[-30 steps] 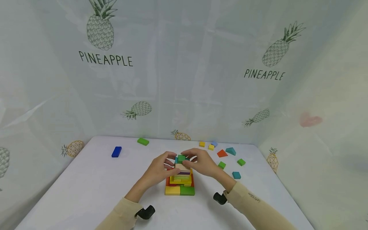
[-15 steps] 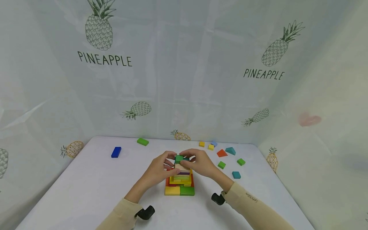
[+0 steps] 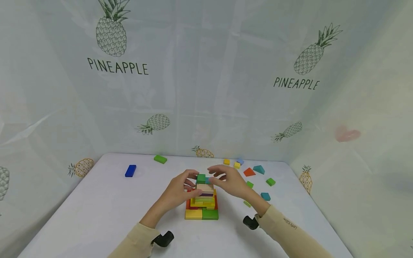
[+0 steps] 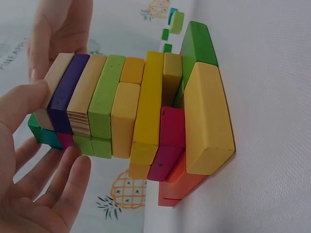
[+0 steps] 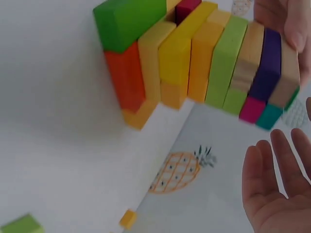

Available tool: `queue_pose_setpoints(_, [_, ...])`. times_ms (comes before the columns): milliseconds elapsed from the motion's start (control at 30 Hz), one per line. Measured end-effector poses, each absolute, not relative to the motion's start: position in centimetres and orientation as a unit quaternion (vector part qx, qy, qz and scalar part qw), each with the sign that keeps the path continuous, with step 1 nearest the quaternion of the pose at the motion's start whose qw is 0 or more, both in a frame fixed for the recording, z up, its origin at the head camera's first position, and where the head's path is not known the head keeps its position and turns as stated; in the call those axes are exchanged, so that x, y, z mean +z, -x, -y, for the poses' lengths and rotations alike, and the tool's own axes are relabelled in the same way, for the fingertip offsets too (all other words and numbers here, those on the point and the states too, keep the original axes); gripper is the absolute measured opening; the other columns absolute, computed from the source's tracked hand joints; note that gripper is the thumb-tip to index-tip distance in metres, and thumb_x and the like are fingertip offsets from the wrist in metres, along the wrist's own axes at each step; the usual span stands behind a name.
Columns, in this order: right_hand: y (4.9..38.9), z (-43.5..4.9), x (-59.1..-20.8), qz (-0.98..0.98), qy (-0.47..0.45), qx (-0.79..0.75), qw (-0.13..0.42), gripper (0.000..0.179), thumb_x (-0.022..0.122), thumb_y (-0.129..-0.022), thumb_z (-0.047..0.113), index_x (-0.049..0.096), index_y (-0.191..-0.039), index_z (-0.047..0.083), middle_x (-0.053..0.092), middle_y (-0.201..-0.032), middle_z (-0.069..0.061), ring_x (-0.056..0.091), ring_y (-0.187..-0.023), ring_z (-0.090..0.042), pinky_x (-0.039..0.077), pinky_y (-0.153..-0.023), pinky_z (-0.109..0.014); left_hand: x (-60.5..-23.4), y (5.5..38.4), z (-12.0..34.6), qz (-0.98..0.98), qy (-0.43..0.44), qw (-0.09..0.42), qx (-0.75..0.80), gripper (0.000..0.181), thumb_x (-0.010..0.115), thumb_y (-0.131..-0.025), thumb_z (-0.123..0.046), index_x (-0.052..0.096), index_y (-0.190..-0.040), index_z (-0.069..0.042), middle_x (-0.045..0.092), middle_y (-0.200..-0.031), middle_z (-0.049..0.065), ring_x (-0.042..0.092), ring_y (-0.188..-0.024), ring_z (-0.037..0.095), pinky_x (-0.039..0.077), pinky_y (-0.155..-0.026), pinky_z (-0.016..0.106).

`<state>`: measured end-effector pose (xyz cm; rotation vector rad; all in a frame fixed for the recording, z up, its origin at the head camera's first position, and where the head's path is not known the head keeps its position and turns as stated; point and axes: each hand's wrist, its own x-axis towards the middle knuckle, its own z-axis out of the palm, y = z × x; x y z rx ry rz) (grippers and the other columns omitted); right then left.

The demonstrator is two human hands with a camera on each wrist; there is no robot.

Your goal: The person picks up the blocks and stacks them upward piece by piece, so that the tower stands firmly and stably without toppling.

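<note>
Fingers of left hand (image 3: 178, 190): curled round block tower (image 3: 205, 202), tips partly hidden; right hand (image 3: 231, 182): held loosely spread; table (image 3: 96, 211): near edge cut off.

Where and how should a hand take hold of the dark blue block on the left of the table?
Probably around its middle, pinched between its two long sides, with the left hand, the nearer one, coming from above. The dark blue block lies flat, longer than wide, so those sides give the narrower span; it stands apart from other blocks, leaving both open to fingers.
</note>
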<state>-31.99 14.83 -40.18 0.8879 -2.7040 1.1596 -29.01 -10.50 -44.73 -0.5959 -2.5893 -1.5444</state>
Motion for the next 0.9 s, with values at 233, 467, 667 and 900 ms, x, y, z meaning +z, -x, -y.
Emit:
queue_pose_setpoints(233, [33.3, -20.8, -41.6, 0.909, -0.245, 0.331, 0.063, 0.035, 0.080, -0.097, 0.020, 0.072, -0.132, 0.016, 0.073, -0.127, -0.001, 0.070, -0.110, -0.024, 0.062, -0.090, -0.036, -44.8, 29.1, 10.4, 0.847, 0.187, 0.033, -0.497, 0.065, 0.087, -0.090, -0.038, 0.057, -0.145, -0.024, 0.066, -0.136, 0.003, 0.067, -0.108, 0.018, 0.062, -0.096, 0.043])
queue_pose_setpoints(467, [35.2, -26.8, -44.6, 0.927, -0.235, 0.282, 0.080, 0.036, 0.081, -0.093, 0.007, 0.072, -0.127, 0.002, 0.073, -0.121, -0.017, 0.071, -0.102, -0.036, 0.064, -0.079, -0.036, -44.8, 29.0, 10.5, 0.847, 0.188, 0.034, -0.496, 0.067, 0.086, -0.090, -0.037, 0.056, -0.147, -0.020, 0.066, -0.136, 0.003, 0.067, -0.109, 0.018, 0.061, -0.096, 0.043])
queue_pose_setpoints(667, [36.1, -29.0, -46.1, 0.948, -0.184, 0.253, 0.055, 0.041, 0.083, -0.091, 0.008, 0.071, -0.129, -0.002, 0.072, -0.126, -0.019, 0.069, -0.099, -0.030, 0.062, -0.082, -0.039, -44.8, 29.0, 10.5, 0.846, 0.186, 0.032, -0.500, 0.065, 0.086, -0.090, -0.037, 0.056, -0.146, -0.022, 0.066, -0.136, 0.003, 0.067, -0.109, 0.019, 0.061, -0.097, 0.043])
queue_pose_setpoints(900, [36.7, -29.2, -46.9, 0.958, -0.160, 0.236, 0.042, 0.038, 0.084, -0.090, 0.009, 0.072, -0.125, -0.004, 0.073, -0.112, -0.015, 0.069, -0.092, -0.024, 0.062, -0.082, -0.042, -44.8, 29.1, 10.5, 0.846, 0.184, 0.029, -0.499, 0.064, 0.086, -0.090, -0.038, 0.056, -0.146, -0.025, 0.065, -0.136, 0.001, 0.066, -0.109, 0.018, 0.061, -0.097, 0.043])
